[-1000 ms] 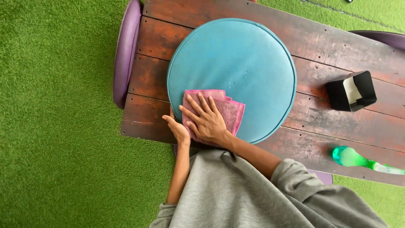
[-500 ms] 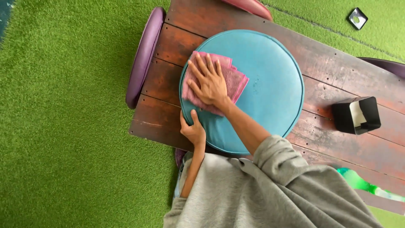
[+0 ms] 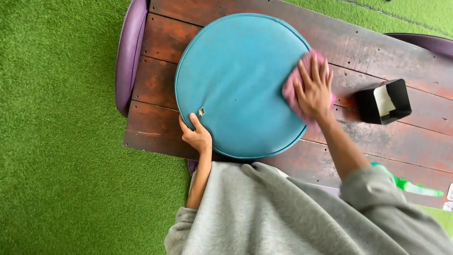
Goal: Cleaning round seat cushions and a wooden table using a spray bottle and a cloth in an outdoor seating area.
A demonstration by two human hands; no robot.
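Under my head camera lies green artificial turf (image 3: pixel 61 141), and on it stands the wooden counter (image 3: pixel 377 141) of dark reddish planks. A purple curved seat edge (image 3: pixel 128 52) shows at the counter's left end, and another purple one (image 3: pixel 424 43) at the far right.

On the counter rests a round teal cushion (image 3: pixel 236 80), flat, with a small tear near its near-left rim. My grey sweatshirt (image 3: pixel 283 217) fills the bottom of the view.

My right hand (image 3: pixel 314 89) lies flat on a pink cloth (image 3: pixel 295 89) at the cushion's right edge, fingers spread and pressing down on it, not curled around it. The cloth sits partly on the cushion, partly over the counter.

My left hand (image 3: pixel 196 134) grips the cushion's near-left rim, thumb on top, fingers tucked under the edge.

Just right of the cloth stands a small black open box (image 3: pixel 383 101) with white paper inside. A green spray bottle (image 3: pixel 410 185) lies near the counter's near edge, partly hidden by my right sleeve.
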